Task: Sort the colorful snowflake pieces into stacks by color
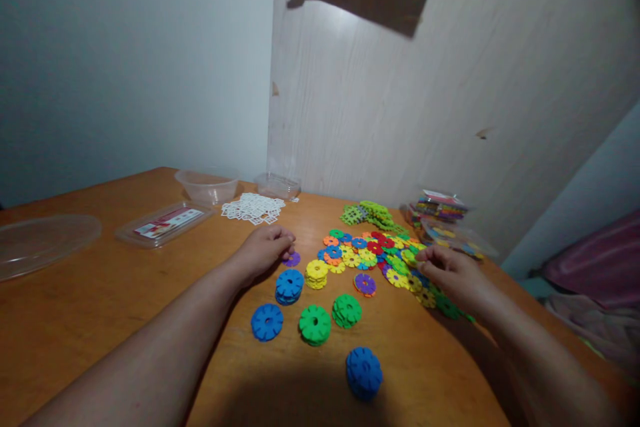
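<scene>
My left hand [263, 248] rests on the wooden table [100, 294] with its fingers curled, fingertips touching a purple disc [291, 258]. My right hand [453, 270] lies at the right edge of a loose heap of coloured notched discs [373, 254], fingers pinched together over the pieces; what they grip is hidden. In front of me stand sorted stacks: blue [289, 285], yellow [317, 273], two green [315, 324] [347, 310], a single blue disc [267, 321], a purple disc [365, 284] and a blue stack [364, 372] nearest me.
White square pieces [253, 208] and green square pieces [367, 214] lie farther back. Clear plastic bowls [207, 185] [277, 184], a flat lid [163, 222], a round lid [43, 240] and clear containers of coloured pieces [445, 217] stand near the wall. The table edge runs along the right.
</scene>
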Motion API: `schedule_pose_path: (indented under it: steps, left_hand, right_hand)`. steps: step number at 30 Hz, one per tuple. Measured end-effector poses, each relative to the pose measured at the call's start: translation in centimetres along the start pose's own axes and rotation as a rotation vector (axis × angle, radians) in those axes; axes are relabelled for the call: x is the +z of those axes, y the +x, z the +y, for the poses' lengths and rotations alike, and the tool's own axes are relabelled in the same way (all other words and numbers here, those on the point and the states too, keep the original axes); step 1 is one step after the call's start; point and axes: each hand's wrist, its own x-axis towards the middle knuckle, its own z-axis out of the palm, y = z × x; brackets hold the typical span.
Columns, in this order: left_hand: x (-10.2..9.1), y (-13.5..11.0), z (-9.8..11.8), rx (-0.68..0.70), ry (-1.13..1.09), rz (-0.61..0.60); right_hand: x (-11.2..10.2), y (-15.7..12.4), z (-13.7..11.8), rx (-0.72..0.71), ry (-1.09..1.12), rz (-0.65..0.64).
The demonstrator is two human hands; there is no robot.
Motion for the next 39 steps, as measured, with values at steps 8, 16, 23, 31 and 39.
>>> schedule_pose_path:
  steps: [8, 16, 23, 31, 39]
  left_hand:
    - [-0.2, 0.1, 0.0, -0.012, 0.047, -0.007]
    - [-0.1, -0.2, 0.4, 0.002, 0.058, -0.009]
    - [-0.2, 0.1, -0.2, 0.019, 0.085, -0.013]
    - [-0.5, 0.5, -1.0, 0.022, 0.085, 0.003]
    - [-0.3, 0.3, -0.3, 0.018, 0.08, -0.003]
  right_hand:
    - [0.1, 0.9, 2.6, -0.035, -0.238, -0.071]
    - [2.2, 0.9, 0.5, -0.045, -0.5, -0.119]
    - [1.8, 0.7, 0.6, -0.117, -0.594, -0.067]
    - [1.6, 0.1, -0.3, -0.151, -0.673, -0.017]
    - [2.0, -1.5, -2.4, -0.324, -0.486, 0.063]
